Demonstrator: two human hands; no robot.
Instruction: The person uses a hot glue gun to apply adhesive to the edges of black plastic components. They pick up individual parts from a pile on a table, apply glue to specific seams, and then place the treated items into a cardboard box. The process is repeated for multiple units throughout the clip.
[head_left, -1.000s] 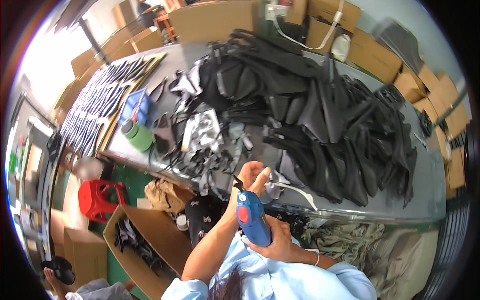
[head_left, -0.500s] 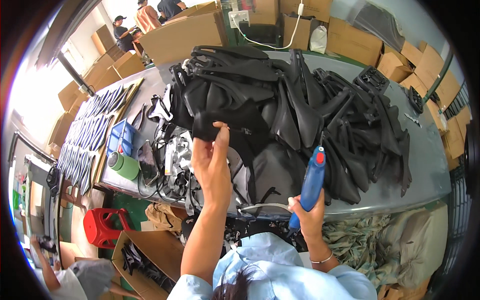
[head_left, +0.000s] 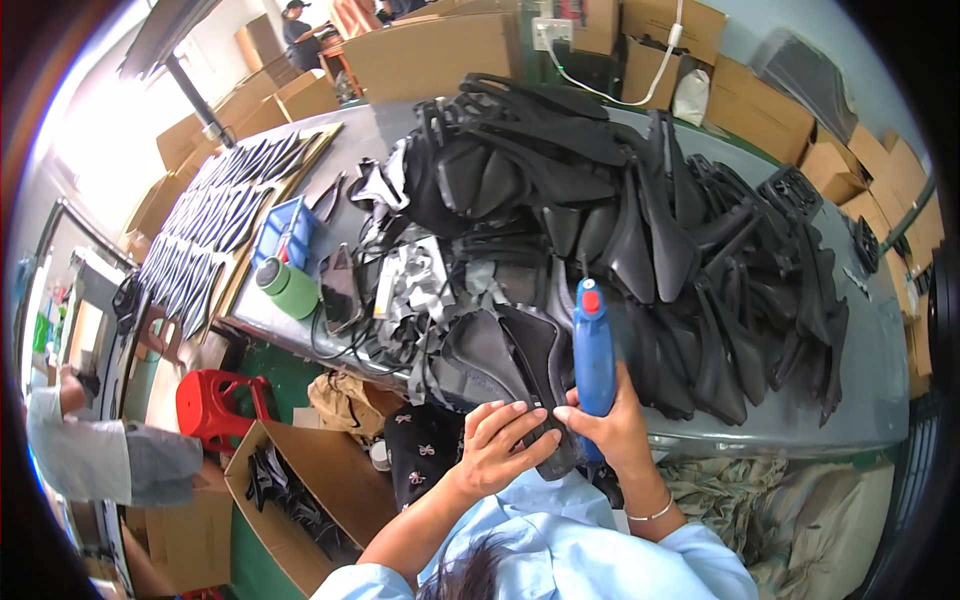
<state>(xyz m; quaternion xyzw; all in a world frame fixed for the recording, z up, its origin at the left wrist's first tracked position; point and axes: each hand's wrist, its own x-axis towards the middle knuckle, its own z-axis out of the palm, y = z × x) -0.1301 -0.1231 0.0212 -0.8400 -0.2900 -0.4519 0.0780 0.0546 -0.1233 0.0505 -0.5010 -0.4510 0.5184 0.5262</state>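
My left hand [head_left: 505, 442] is closed on the narrow nose of a black bicycle saddle [head_left: 510, 348], close to my body at the table's front edge. The saddle's wide end points away from me. A blue handheld power tool [head_left: 596, 362] with a red button is gripped in my right hand [head_left: 618, 430], its thin metal tip pointing up and away. The right thumb reaches toward the saddle's nose; whether it touches is unclear. Beyond both hands lies a large heap of black saddles [head_left: 640, 215]. Grey scraps [head_left: 415, 280] lie left of the held saddle.
On the table's left stand a green bottle [head_left: 288, 288] and a blue basket [head_left: 284, 235]. Rows of dark curved parts lie on a board [head_left: 205, 235]. Below are a red stool [head_left: 215, 405] and an open carton [head_left: 300, 490]. Other people work at the far left.
My left hand has come down from the heap toward my body and now grips a saddle instead of a dark piece held up. The tool is more upright. The view has shifted.
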